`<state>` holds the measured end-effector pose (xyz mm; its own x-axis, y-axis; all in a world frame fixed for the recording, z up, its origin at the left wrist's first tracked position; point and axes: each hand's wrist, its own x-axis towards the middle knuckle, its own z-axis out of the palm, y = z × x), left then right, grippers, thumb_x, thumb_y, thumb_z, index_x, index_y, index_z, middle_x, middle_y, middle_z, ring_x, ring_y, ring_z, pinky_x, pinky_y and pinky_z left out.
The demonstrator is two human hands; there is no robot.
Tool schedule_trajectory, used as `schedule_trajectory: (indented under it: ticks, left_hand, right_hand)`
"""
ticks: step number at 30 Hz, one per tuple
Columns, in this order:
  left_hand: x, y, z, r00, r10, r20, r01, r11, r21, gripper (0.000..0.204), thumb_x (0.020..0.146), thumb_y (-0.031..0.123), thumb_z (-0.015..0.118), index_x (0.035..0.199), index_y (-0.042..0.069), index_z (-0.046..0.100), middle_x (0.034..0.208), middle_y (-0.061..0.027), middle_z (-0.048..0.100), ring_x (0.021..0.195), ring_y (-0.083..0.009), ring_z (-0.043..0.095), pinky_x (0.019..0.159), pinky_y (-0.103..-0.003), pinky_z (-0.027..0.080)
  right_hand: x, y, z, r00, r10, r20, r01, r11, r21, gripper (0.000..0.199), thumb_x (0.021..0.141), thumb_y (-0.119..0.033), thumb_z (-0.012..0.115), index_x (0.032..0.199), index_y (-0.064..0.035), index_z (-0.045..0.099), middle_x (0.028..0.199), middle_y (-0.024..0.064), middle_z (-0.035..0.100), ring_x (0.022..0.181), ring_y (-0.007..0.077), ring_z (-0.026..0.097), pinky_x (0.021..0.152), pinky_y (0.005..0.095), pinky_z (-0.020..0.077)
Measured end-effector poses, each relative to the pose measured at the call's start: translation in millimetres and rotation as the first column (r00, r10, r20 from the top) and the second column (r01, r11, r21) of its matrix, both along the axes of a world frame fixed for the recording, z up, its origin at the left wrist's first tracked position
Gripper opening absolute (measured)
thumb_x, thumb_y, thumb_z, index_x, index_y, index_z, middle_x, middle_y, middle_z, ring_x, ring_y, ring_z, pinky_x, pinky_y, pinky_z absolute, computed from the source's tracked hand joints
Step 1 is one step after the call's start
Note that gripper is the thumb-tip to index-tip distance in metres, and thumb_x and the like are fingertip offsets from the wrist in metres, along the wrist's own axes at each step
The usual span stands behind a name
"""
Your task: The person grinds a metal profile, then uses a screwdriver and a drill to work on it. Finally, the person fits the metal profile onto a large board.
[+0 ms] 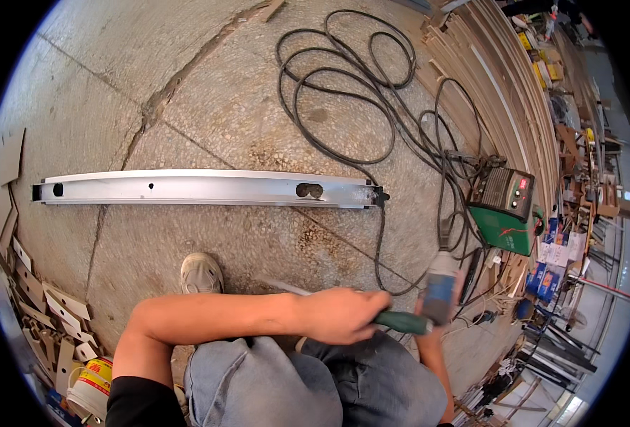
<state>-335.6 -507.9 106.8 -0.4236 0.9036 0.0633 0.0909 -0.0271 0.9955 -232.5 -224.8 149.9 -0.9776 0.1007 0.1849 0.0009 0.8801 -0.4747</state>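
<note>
Right hand [436, 299] blurred behind the grinder [439, 285]; its grip unclear

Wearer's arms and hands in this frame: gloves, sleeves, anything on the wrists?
No gloves: the left hand and right hand are bare. The left forearm is uncovered up to a black short sleeve at the upper arm. No watch or band is visible. The right hand is motion-blurred.

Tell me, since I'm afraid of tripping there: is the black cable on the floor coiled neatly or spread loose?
Spread loose. The black cable sprawls in wide, uneven, overlapping loops across the concrete floor, trailing toward the green machine.
</note>
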Motion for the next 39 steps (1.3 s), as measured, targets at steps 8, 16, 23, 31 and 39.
schedule_trajectory:
  ticks: [8, 16, 23, 31, 39]
  left_hand:
    - [32, -38, -91, 0.956, -0.196, -0.217, -0.005, 0.729, -0.684, 0.031, 0.091, 0.006, 0.065, 0.12, 0.001, 0.056, 0.113, -0.0245, 0.061, 0.09, -0.044, 0.074, 0.073, -0.054, 0.06]
    - [10, -11, -85, 0.941, -0.161, -0.298, -0.016, 0.858, -0.514, 0.029, 0.091, 0.007, 0.066, 0.12, 0.004, 0.062, 0.112, -0.018, 0.064, 0.088, -0.0396, 0.076, 0.068, -0.048, 0.063]
    - [-49, -33, -37, 0.673, 0.292, -0.68, -0.439, 0.897, -0.049, 0.063, 0.078, 0.027, 0.09, 0.134, 0.015, 0.063, 0.137, -0.009, 0.061, 0.139, -0.0318, 0.052, 0.113, -0.053, 0.038]
    - [-105, -172, -118, 0.65, 0.095, -0.754, -0.676, 0.525, -0.517, 0.077, 0.067, 0.035, 0.098, 0.13, 0.005, 0.064, 0.131, -0.0117, 0.062, 0.125, -0.0344, 0.056, 0.109, -0.049, 0.042]
    - [-107, -174, -133, 0.619, 0.168, -0.767, -0.69, 0.583, -0.429, 0.067, 0.065, 0.03, 0.096, 0.122, 0.008, 0.068, 0.116, -0.0075, 0.067, 0.11, -0.0304, 0.062, 0.098, -0.045, 0.047]
  right_hand:
    - [34, 40, -157, 0.853, -0.19, 0.486, 0.03, 0.948, 0.318, 0.103, 0.079, -0.008, 0.084, 0.167, -0.002, 0.032, 0.143, 0.0284, 0.049, 0.121, 0.0485, 0.06, 0.096, 0.0546, 0.0524]
    - [-25, -43, -57, 0.774, 0.376, 0.51, -0.392, 0.917, -0.08, 0.086, 0.079, -0.033, 0.089, 0.15, -0.0006, 0.053, 0.149, 0.022, 0.049, 0.14, 0.0433, 0.047, 0.117, 0.0582, 0.0367]
    - [-66, -17, -45, 0.875, 0.218, 0.433, -0.181, 0.975, -0.125, 0.043, 0.097, -0.023, 0.078, 0.134, -0.0034, 0.069, 0.114, 0.0222, 0.076, 0.1, 0.0386, 0.075, 0.087, 0.0441, 0.06]
    - [-176, 31, 7, 0.709, 0.359, 0.607, -0.552, 0.818, 0.161, 0.039, 0.1, -0.037, 0.075, 0.122, -0.0053, 0.074, 0.097, 0.0175, 0.076, 0.085, 0.0389, 0.073, 0.072, 0.045, 0.0573]
    - [-251, 15, 21, 0.533, 0.329, 0.78, -0.665, 0.732, 0.146, 0.034, 0.103, -0.038, 0.07, 0.108, -0.0064, 0.079, 0.075, 0.0192, 0.069, 0.072, 0.0411, 0.069, 0.064, 0.0467, 0.0527]
